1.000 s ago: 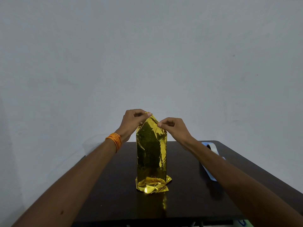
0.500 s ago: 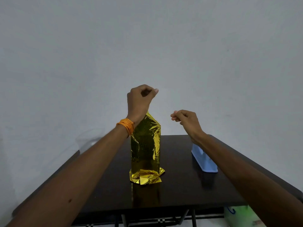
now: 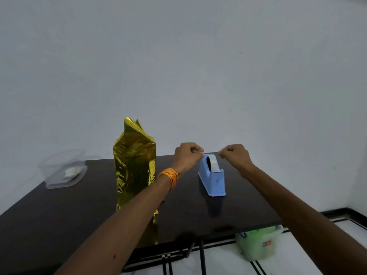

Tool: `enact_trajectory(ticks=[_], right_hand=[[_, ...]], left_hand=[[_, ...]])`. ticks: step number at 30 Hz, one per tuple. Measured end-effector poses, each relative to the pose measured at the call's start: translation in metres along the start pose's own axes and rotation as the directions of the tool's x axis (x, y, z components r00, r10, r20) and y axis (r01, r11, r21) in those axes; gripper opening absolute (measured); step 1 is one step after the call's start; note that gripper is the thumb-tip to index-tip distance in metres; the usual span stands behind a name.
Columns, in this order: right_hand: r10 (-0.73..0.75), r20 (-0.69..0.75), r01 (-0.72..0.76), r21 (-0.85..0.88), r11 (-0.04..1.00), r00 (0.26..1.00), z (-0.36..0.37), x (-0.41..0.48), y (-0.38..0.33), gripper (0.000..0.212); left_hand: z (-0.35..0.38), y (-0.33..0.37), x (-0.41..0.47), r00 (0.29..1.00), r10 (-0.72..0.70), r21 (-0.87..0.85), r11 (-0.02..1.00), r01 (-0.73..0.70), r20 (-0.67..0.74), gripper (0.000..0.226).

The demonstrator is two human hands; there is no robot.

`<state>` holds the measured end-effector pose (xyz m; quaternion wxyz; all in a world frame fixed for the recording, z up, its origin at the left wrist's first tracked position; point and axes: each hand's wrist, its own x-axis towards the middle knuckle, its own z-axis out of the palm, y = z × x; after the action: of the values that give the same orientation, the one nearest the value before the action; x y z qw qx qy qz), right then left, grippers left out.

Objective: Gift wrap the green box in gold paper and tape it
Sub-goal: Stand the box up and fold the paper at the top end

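The box wrapped in gold paper (image 3: 134, 165) stands upright on the dark table (image 3: 59, 211), its top flaps sticking up loose; no green shows. A blue tape dispenser (image 3: 213, 178) sits to its right. My left hand (image 3: 187, 154), with orange threads at the wrist, and my right hand (image 3: 235, 156) hover just above the dispenser's roll, both pinched. A thin strip of clear tape (image 3: 210, 153) seems stretched between their fingertips. Neither hand touches the wrapped box.
A clear plastic container (image 3: 62, 169) with white contents sits at the table's far left. Below the table's right front edge lies a green plastic bag (image 3: 258, 243) on the tiled floor. A plain wall stands close behind the table.
Both hands have let go of the gold paper's top and moved right to the tape dispenser. The view has shifted right, and the top flaps now stand free.
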<state>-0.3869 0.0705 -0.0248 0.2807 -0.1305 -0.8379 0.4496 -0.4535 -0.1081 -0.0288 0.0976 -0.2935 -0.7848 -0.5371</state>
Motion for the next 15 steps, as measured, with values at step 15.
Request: enact_trajectory(ticks=[15], right_hand=[[0.398, 0.263, -0.461, 0.251, 0.851, 0.879, 0.022, 0.003, 0.044, 0.016]], left_hand=[[0.080, -0.066, 0.002, 0.971, -0.151, 0.099, 0.986, 0.134, 0.188, 0.039]])
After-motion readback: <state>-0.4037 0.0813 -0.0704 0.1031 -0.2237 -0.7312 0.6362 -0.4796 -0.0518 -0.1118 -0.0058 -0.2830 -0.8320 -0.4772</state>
